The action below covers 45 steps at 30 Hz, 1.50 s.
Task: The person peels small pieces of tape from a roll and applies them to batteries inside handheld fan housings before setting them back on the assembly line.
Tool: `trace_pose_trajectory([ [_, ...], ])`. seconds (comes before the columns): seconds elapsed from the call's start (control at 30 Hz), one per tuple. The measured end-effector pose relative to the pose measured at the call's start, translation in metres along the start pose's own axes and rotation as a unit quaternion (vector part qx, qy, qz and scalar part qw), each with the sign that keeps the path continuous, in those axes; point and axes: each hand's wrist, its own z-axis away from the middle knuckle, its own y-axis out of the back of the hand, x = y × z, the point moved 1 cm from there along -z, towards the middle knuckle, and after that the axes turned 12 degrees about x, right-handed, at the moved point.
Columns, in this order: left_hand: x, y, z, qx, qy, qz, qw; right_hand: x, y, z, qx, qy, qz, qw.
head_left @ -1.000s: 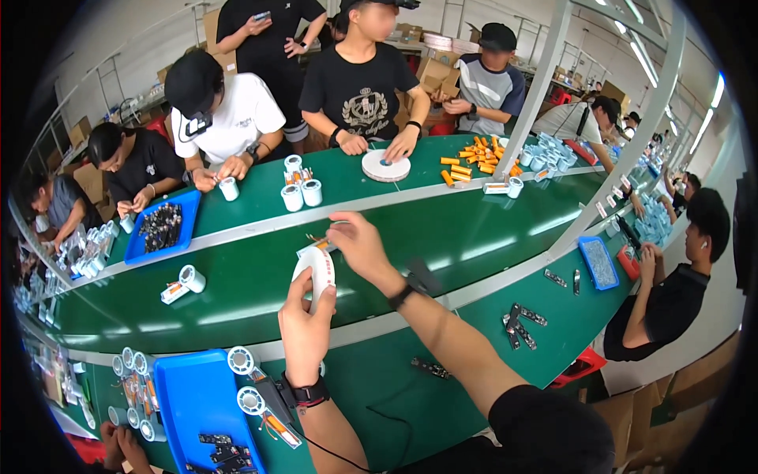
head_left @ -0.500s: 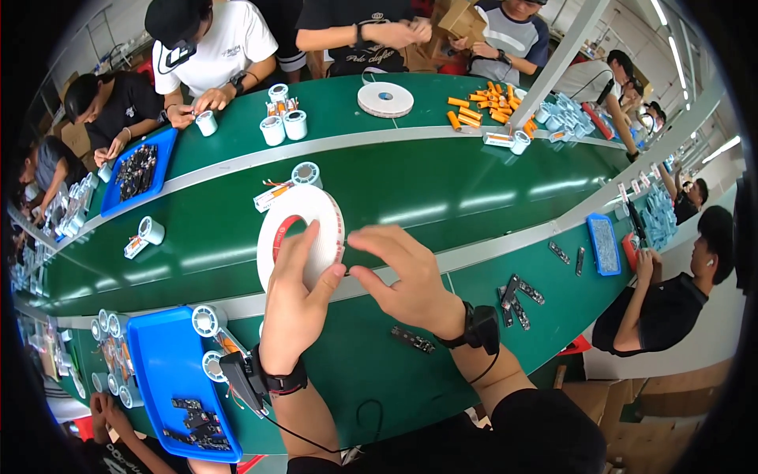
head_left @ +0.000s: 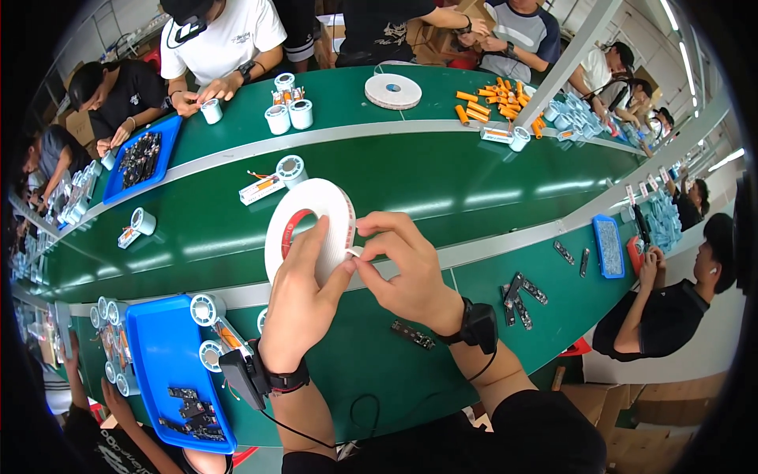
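A large roll of white double-sided tape [head_left: 338, 207] with a red inner core stands tilted in front of me. My left hand [head_left: 298, 304] is closed around its near side, with fingers through the core hole. At the roll's right edge, my right hand [head_left: 412, 276] pinches a short lifted tape end [head_left: 354, 251] between thumb and forefinger. The left thumb is right beside that end. Below my right hand, a narrow black circuit board [head_left: 412, 335] lies on the green table. Just beyond the roll, a light-blue cylindrical motor [head_left: 290, 169] sits with a white-wrapped battery [head_left: 261, 188].
To my left is a blue tray [head_left: 162, 340] holding several circuit boards, with motor assemblies [head_left: 210, 310] alongside. More boards [head_left: 517, 300] and a smaller blue tray [head_left: 608, 246] are on the right. Across the green belt [head_left: 442, 178] are another tape roll [head_left: 392, 91], orange cells [head_left: 505, 99] and co-workers.
My right hand has closed in on the roll and now grips a lifted tape end. The motor and battery beyond the roll have shifted left along the belt.
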Motion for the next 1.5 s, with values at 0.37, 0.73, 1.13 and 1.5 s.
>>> trace_pose_trajectory([
  [0.37, -0.007, -0.002, 0.002, 0.0, 0.02, 0.066, 0.998, -0.007, 0.012, -0.007, 0.016, -0.131, -0.113, 0.985],
  [0.73, -0.004, -0.01, 0.0, -0.026, 0.087, 0.123, 0.988, -0.001, 0.023, -0.013, -0.013, 0.032, -0.073, 0.997],
  [1.13, -0.038, -0.026, -0.009, 0.136, 0.115, 0.199, 0.963, 0.119, 0.083, -0.059, 0.3, -0.349, -0.206, 0.864],
  [1.5, -0.04, -0.023, -0.022, 0.108, 0.128, 0.289, 0.943, 0.345, 0.101, -0.097, 0.187, -0.389, 0.094, 0.897],
])
